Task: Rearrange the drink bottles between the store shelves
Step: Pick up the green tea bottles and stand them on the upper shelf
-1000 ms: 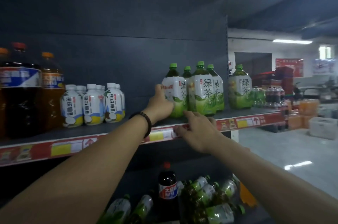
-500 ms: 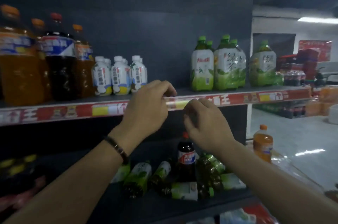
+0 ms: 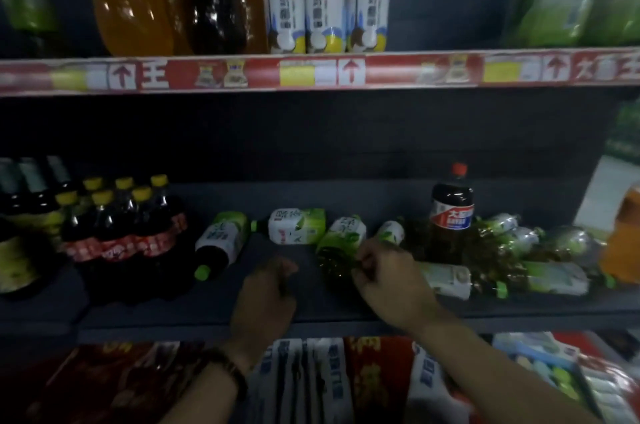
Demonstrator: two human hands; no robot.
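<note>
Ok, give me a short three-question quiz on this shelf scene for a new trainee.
1. True or false: the red-capped cola bottle stands upright on the lower shelf.
2. Which hand touches a lying tea bottle: A left hand, B right hand, C both?
3. Fill in: the front row of white bottles on the upper shelf counts ___.
Key: 1 true; 2 B; 3 three.

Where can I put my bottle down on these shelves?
Lower shelf: the bare front strip, from the yellow-capped soda pack across to the lying green tea bottles. Upper shelf: the gap between the white coconut drinks and the big green tea bottles. Crowded: the heap around the upright cola bottle.
</note>
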